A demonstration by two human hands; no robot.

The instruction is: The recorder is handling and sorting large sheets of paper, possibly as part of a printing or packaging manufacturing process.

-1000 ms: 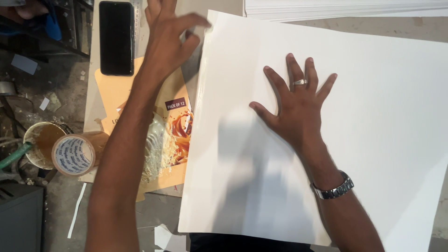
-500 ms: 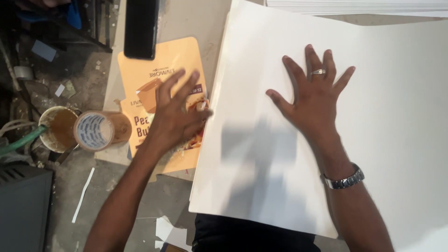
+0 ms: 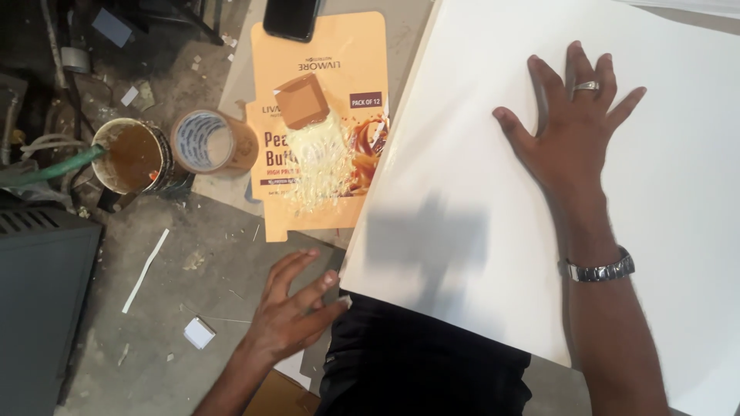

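Since a moment ago our left hand (image 3: 289, 312) has slid off the orange flattened carton (image 3: 320, 127) and back toward us; it now sits at the near edge of the grey worktop (image 3: 216, 254), fingers spread and open, gripping nothing, fingertips just beside the near left corner of the large white sheet (image 3: 462, 154).

We see paper scraps (image 3: 199, 333) scattered over the dusty worktop near that hand. Our dark-clothed lap shows under the sheet's near edge.

Farther out, our right hand (image 3: 566, 131) lies flat on the white sheet, palm down, fingers fanned, a ring on one finger and a metal watch (image 3: 597, 270) at the wrist.

To the left stand a tin of brown glue (image 3: 131, 158) and a tape roll (image 3: 208, 142) touching the carton's left edge. At the far edge a black phone (image 3: 291, 17) overlaps the carton.
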